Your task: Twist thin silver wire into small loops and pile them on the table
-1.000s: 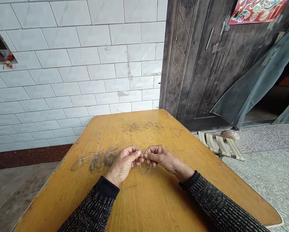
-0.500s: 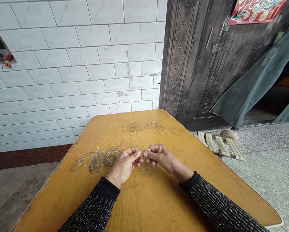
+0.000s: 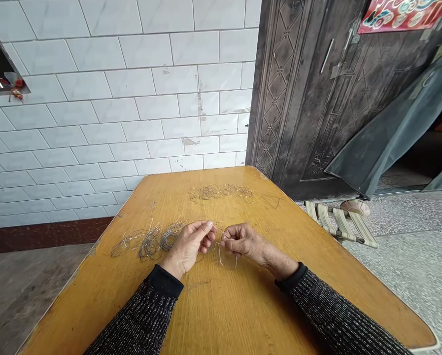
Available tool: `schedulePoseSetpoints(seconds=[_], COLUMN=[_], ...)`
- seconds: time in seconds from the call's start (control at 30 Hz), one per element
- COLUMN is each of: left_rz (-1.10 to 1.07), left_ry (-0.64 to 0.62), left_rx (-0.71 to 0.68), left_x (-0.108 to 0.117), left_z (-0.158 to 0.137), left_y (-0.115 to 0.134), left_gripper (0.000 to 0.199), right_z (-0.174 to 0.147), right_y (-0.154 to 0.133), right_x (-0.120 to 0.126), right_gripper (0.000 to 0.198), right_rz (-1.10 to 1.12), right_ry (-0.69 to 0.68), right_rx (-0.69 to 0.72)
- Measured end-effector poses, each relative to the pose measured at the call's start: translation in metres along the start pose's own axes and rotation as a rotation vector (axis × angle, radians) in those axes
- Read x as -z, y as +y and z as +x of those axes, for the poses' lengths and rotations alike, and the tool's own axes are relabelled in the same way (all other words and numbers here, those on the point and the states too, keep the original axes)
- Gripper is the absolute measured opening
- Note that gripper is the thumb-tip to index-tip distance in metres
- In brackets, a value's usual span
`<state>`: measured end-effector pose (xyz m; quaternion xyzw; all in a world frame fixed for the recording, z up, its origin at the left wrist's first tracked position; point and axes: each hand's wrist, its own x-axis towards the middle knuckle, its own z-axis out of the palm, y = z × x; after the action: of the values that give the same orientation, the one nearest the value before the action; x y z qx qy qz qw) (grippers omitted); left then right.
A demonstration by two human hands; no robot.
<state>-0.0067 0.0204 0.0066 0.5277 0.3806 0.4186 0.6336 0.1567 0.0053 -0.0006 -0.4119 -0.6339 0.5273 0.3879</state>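
Note:
Thin pale wire (image 3: 220,256) curves between and below my two hands, over the middle of the table. My left hand (image 3: 191,244) is closed in a pinch on one part of it, thumb uppermost. Facing it, my right hand (image 3: 246,242) pinches the wire between thumb and forefinger, and loose ends hang beneath these fingers. The exact shape of the wire is too fine to make out. Just left of my left hand lie coiled bundles of grey wire (image 3: 150,245), partly behind that hand.
Several small wire rings (image 3: 221,192) lie in a row toward the far end of the wooden table (image 3: 221,315). A bent wire triangle (image 3: 271,200) is right of them. A tiled wall (image 3: 139,108) stands behind, with a strap-seated stool (image 3: 341,224) on the floor at right.
My hands have drawn slightly apart, and the left thumb has lifted higher. The wire's lower ends have shifted right with my right hand. The whole view has turned a little.

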Motion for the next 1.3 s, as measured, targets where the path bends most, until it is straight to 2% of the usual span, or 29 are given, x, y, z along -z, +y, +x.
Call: schedulePoseSetpoints(seconds=[0.17, 0.3, 0.47, 0.67, 0.8, 0.93, 1.1, 1.3], left_rz=[0.040, -0.151, -0.314, -0.228, -0.165, -0.123, -0.144, -0.216], left_ry=[0.073, 0.134, 0.132, 0.021, -0.013, 0.030, 0.105, 0.174], left_rx=[-0.054, -0.004, 0.065, 0.035, 0.034, -0.011, -0.056, -0.119], left_x=[-0.002, -0.006, -0.007, -0.008, -0.009, -0.008, -0.005, -0.002], left_z=[0.001, 0.003, 0.004, -0.002, -0.004, -0.002, 0.001, 0.002], left_y=[-0.002, -0.005, -0.010, -0.008, -0.007, -0.007, -0.007, -0.002], left_gripper=[0.028, 0.028, 0.029, 0.046, 0.040, 0.029, 0.028, 0.028], right_z=[-0.002, -0.002, -0.002, -0.001, 0.001, 0.001, 0.000, 0.000], right_y=[-0.002, -0.004, -0.005, -0.006, -0.003, -0.001, 0.000, 0.004], right_x=[-0.005, -0.008, -0.009, -0.005, -0.001, 0.001, 0.000, 0.000], right_gripper=[0.026, 0.029, 0.032, 0.033, 0.034, 0.036, 0.040, 0.034], right_rz=[0.005, 0.031, 0.094, 0.153, 0.179, 0.163, 0.179, 0.224], right_ry=[-0.008, 0.005, 0.020, 0.095, 0.110, 0.075, 0.087, -0.017], right_rx=[0.041, 0.067, 0.061, 0.035, 0.024, -0.006, -0.046, -0.063])
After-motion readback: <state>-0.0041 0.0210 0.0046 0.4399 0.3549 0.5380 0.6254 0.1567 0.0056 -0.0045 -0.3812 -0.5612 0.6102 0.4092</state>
